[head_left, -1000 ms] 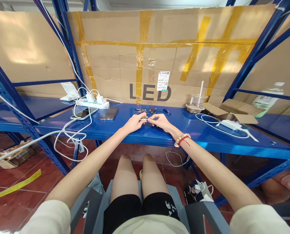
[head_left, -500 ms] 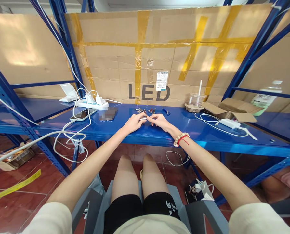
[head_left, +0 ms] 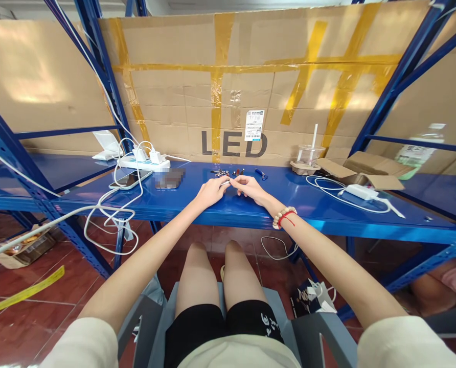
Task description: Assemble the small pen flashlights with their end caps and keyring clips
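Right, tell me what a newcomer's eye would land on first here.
Probably the huge cardboard sheet behind the blue shelf, crossed with yellow tape and printed "LED". Next, perhaps, the left hand and right hand, meeting over the shelf's middle around something small and pale.

- The carton [head_left: 182,102] stands at the back of the table [head_left: 197,214].
- Left on the table: power strip [head_left: 141,163], phone [head_left: 131,179] before it.
- Centre: small items [head_left: 222,174] behind the left hand [head_left: 211,191] and right hand [head_left: 250,188]; clip [head_left: 260,174] to their right.
- Right: cup [head_left: 308,156] in its holder [head_left: 304,167], then open box [head_left: 360,171], adapter [head_left: 361,192] before the box.
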Demonstrator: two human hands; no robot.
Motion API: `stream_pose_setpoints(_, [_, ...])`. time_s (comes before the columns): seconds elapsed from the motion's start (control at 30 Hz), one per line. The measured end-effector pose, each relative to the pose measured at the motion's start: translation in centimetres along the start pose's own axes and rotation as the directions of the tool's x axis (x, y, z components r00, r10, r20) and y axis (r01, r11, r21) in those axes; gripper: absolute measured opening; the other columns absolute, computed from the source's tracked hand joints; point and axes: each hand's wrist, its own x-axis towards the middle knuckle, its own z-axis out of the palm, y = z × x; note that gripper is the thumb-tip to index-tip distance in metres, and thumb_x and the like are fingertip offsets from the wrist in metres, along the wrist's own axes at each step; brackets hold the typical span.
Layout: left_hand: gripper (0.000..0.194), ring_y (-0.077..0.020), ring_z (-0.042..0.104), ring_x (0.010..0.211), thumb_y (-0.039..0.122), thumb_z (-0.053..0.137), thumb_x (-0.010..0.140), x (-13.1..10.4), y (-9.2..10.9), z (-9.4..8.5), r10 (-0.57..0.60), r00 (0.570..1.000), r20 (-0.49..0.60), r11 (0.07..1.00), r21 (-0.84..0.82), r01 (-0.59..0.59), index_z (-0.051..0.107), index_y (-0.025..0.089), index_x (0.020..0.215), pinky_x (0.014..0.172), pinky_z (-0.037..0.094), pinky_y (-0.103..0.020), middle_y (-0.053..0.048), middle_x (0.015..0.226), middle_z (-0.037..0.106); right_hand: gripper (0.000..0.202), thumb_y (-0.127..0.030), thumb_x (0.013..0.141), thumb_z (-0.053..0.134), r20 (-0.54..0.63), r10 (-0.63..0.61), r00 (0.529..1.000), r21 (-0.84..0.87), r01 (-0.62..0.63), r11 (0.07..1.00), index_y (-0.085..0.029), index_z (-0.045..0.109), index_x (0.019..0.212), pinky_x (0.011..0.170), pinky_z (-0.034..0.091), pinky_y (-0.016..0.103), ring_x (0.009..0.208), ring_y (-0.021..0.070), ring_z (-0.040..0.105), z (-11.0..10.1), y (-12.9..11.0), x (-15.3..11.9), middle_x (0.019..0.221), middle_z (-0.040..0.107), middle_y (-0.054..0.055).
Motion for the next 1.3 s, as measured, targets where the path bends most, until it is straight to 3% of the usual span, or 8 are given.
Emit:
stream_pose_setpoints(0.13, [0.033,-0.02,0.063,0.091,0.039,0.031,0.091,-0.1,0.4,-0.2,-0.07,0.998,-0.002,0.996,0.051,0.07,0.056,0.028,0.11,0.077,0.046,-0.029,-0.002,0.091,0.069,0.044,-0.05,0.062,0.072,-0.042,-0.025,0.999,0.024,0.026,0.999,-0.016,0.065,0.09,0.035,0.03,0.017,0.046,0.0041,0.048,-0.1,0.2,0.1,0.082,0.064,0.003])
stream_pose_setpoints(0.4, [0.033,-0.0213,0.061,0.101,0.04,0.031,0.091,0.1,0.1,-0.1,-0.106,0.994,0.039,0.99,0.102,0.102,0.053,0.031,0.115,0.084,0.046,-0.033,-0.001,0.102,0.067,0.042,-0.046,0.053,0.078,-0.072,-0.04,0.997,0.049,0.043,0.998,-0.013,0.069,0.078,0.035,0.032,0.017,0.046,0.0042,0.046,0.0,0.3,0.2,0.078,0.066,0.004])
stream_pose_setpoints(0.7, [0.031,-0.0216,0.059,0.102,0.038,0.033,0.091,0.2,-1.3,0.6,0.046,0.997,0.058,0.992,-0.123,-0.039,0.05,0.025,0.114,0.087,0.045,-0.035,-0.004,0.11,0.063,0.042,-0.051,0.056,0.075,-0.057,-0.089,0.994,0.016,0.09,0.996,-0.014,0.063,0.071,0.033,0.031,0.016,0.043,0.0042,0.045,0.0,0.7,0.2,0.071,0.062,0.003])
stream_pose_setpoints(0.97, [0.029,-0.0244,0.058,0.101,0.035,0.031,0.091,0.1,-0.7,0.2,0.012,0.998,0.064,0.999,-0.053,-0.008,0.051,0.024,0.109,0.085,0.045,-0.038,-0.005,0.111,0.062,0.045,-0.049,0.054,0.076,-0.082,-0.062,0.995,0.012,0.063,0.998,-0.013,0.067,0.079,0.034,0.031,0.017,0.044,0.0046,0.045,0.0,0.0,-0.1,0.069,0.062,0.002])
stream_pose_setpoints(1.3, [0.023,-0.0189,0.06,0.077,0.035,0.03,0.091,-0.3,-0.6,-0.2,0.056,0.991,0.12,0.998,-0.032,-0.053,0.048,0.022,0.098,0.069,0.043,-0.028,-0.002,0.081,0.063,0.042,-0.049,0.054,0.076,-0.024,-0.043,0.999,-0.039,0.042,0.998,-0.012,0.069,0.073,0.037,0.03,0.019,0.042,0.0056,0.042,-0.2,0.7,-0.1,0.049,0.054,-0.001])
